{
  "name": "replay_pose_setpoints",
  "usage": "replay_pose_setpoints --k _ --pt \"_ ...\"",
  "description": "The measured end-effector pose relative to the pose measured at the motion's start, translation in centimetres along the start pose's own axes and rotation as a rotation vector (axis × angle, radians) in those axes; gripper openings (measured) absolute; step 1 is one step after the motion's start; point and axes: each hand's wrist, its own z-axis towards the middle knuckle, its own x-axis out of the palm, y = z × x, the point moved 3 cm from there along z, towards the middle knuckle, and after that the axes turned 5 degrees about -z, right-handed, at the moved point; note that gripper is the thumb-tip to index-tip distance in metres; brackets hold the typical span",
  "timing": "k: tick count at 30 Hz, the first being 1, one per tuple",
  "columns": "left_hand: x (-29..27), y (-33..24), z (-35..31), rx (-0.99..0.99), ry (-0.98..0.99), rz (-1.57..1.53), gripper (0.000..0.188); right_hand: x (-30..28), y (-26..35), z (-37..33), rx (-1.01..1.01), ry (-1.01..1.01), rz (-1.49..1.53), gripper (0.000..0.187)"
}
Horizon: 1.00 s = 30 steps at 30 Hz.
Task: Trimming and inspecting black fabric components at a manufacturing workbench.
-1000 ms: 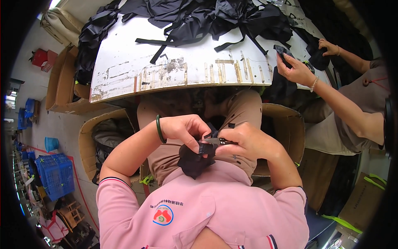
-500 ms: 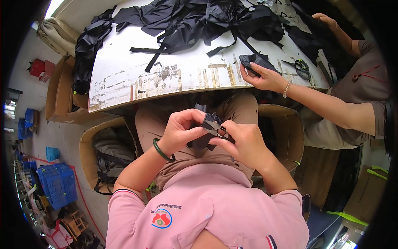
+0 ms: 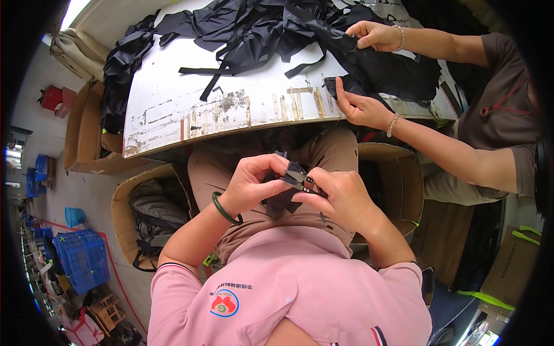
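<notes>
Above my lap, my left hand (image 3: 257,177) pinches a piece of black fabric (image 3: 281,204) between thumb and fingers. Part of the fabric hangs down between my hands. My right hand (image 3: 343,195) is closed around small thread snips (image 3: 310,185) with dark handles. Their blades point left and lie against the fabric edge by my left fingertips. Whether the blades are parted is too small to tell. A green bangle (image 3: 226,210) circles my left wrist.
Ahead stands a white worn table (image 3: 167,109) with heaped black fabric (image 3: 248,34) and straps. At right, a co-worker's hands (image 3: 366,109) handle black fabric. Cardboard boxes flank my legs, the left box (image 3: 124,202) holding dark bags. Blue baskets (image 3: 83,256) stand on the floor at left.
The co-worker's far hand has come left across the table, drawing black fabric over the black scissors there. My own hands and the snips have barely moved.
</notes>
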Motion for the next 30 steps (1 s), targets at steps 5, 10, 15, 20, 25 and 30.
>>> replay_pose_setpoints --k 5,10,15,20,25,30 --pt "0.0 0.2 -0.1 -0.02 0.012 -0.021 0.011 0.0 -0.1 -0.3 -0.019 -0.005 -0.03 0.034" --pt "0.2 -0.1 0.2 0.018 0.013 0.113 0.012 0.0 -0.4 -0.6 0.022 0.014 -0.062 0.032" --pt "0.5 -0.4 0.2 0.0 -0.062 0.161 0.01 0.0 -0.9 -1.0 0.098 -0.045 0.021 0.034" --pt "1.6 0.6 0.8 0.097 -0.041 0.284 0.012 1.5 -1.5 -1.4 0.254 -0.206 0.682 0.028" --pt "4.8 1.5 2.5 0.146 0.243 0.32 0.014 -0.1 -3.7 -5.0 0.258 -0.159 0.689 0.025" --pt "3.5 3.1 5.2 -0.178 0.026 -0.062 0.024 -6.0 -7.2 -12.4 0.423 -0.294 0.634 0.032"
